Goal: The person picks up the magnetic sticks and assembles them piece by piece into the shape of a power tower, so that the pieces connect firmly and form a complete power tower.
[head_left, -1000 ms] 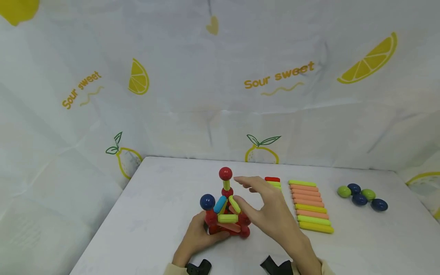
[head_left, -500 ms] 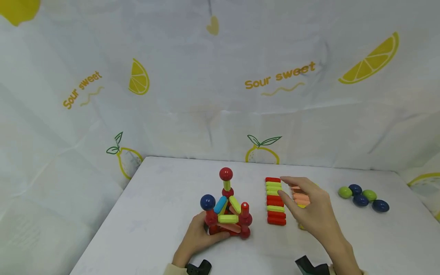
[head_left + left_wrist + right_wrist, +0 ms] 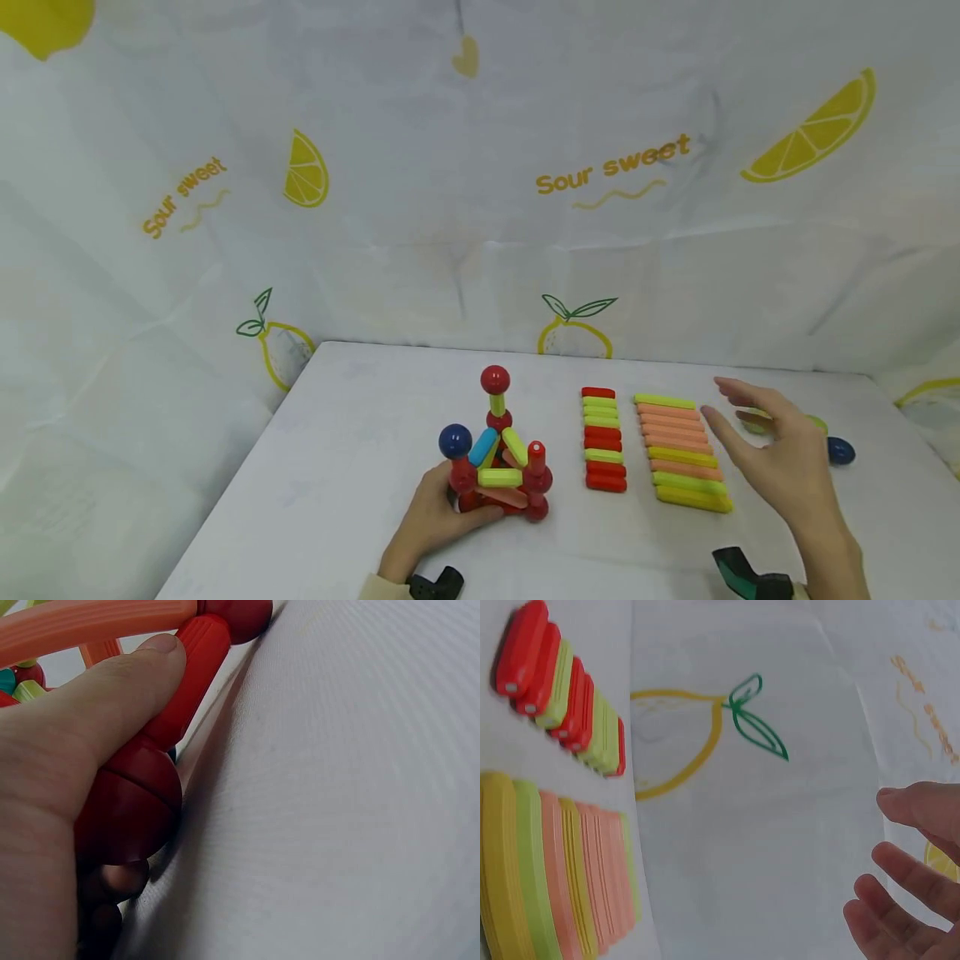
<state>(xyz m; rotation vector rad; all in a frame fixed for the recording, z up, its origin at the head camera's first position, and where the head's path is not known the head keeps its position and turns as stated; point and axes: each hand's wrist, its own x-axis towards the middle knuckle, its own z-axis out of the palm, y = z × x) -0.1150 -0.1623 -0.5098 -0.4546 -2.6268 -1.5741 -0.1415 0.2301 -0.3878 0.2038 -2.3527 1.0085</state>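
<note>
A structure of rods and balls stands on the table, its green rod (image 3: 500,477) joining two red balls at the front. My left hand (image 3: 438,517) grips its lower left corner; in the left wrist view the thumb lies on a red rod (image 3: 196,675) beside a dark red ball (image 3: 131,802). A blue ball (image 3: 455,442) tops the left corner, a red ball (image 3: 495,380) the rear post, and a short red rod (image 3: 536,457) stands bare at the right. My right hand (image 3: 787,458) hangs empty, fingers spread, partly hiding green balls (image 3: 757,421) near a blue ball (image 3: 841,452).
Right of the structure lies a column of short red and green rods (image 3: 603,443). Beside it is a column of longer orange, yellow and green rods (image 3: 681,442). A white cloth with lemon prints (image 3: 480,275) hangs behind the table (image 3: 337,400).
My right hand has moved right, from the structure across the rod columns to the loose balls. The short red rod at the right corner has come into view. My left hand keeps its grip.
</note>
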